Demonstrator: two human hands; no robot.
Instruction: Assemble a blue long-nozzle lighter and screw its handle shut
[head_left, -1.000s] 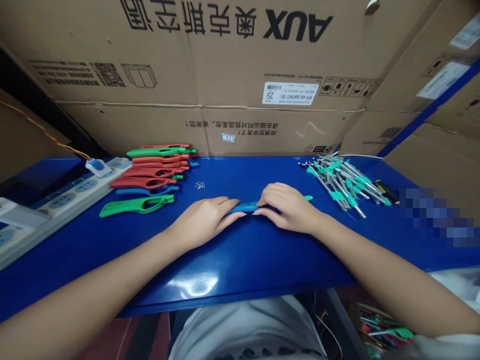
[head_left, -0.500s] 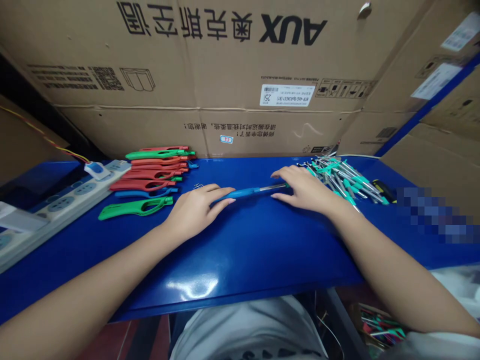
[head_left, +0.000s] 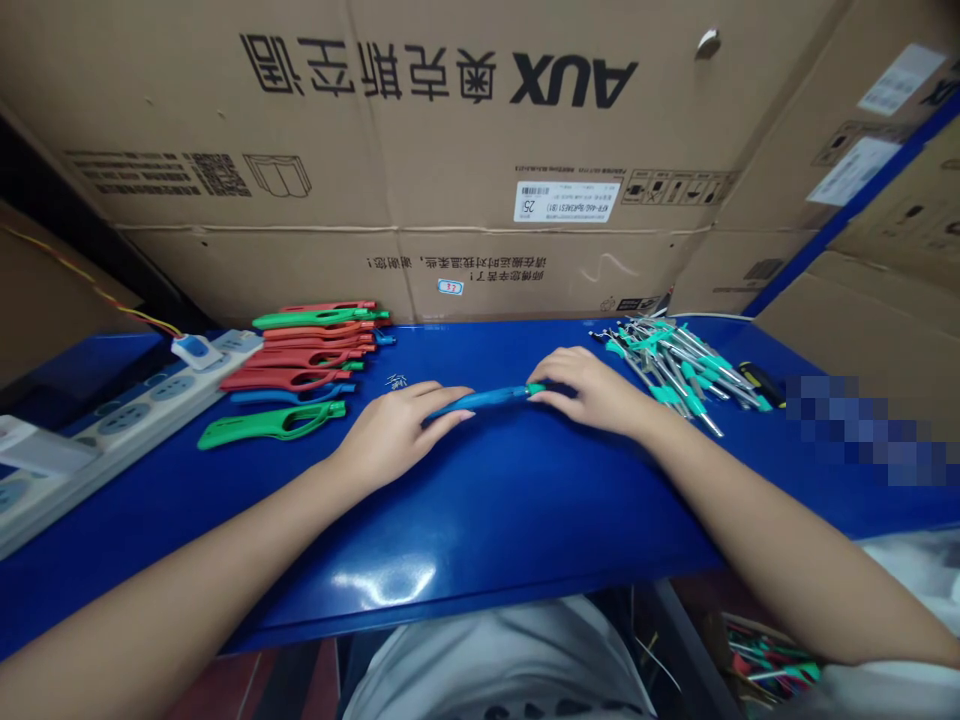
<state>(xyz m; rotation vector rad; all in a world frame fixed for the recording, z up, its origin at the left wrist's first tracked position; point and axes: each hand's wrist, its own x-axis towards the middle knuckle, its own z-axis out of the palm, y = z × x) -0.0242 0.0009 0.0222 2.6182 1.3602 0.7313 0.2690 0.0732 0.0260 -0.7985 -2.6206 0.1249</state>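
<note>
Over the middle of the blue table, my left hand [head_left: 401, 430] is closed around a blue lighter handle [head_left: 491, 398]. My right hand [head_left: 589, 390] pinches a small teal-green piece [head_left: 534, 389] against the handle's right end. No bare metal rod shows between the two hands now. Left of my left hand, several red, green and blue lighter handles [head_left: 289, 380] lie in a row. A few tiny metal bits [head_left: 396, 381] sit just behind that hand. Beyond my right hand is a pile of metal rods with teal-green parts [head_left: 679, 365].
A white power strip [head_left: 161, 400] runs along the left side. A large cardboard sheet [head_left: 450, 130] stands at the back. Right of the rods lies a black and yellow tool [head_left: 761, 383]. Below the table at right, a box holds more coloured parts [head_left: 772, 655].
My right hand has moved left, toward my left hand. The metal rod that showed between them is out of sight, and the teal-green piece now meets the blue handle.
</note>
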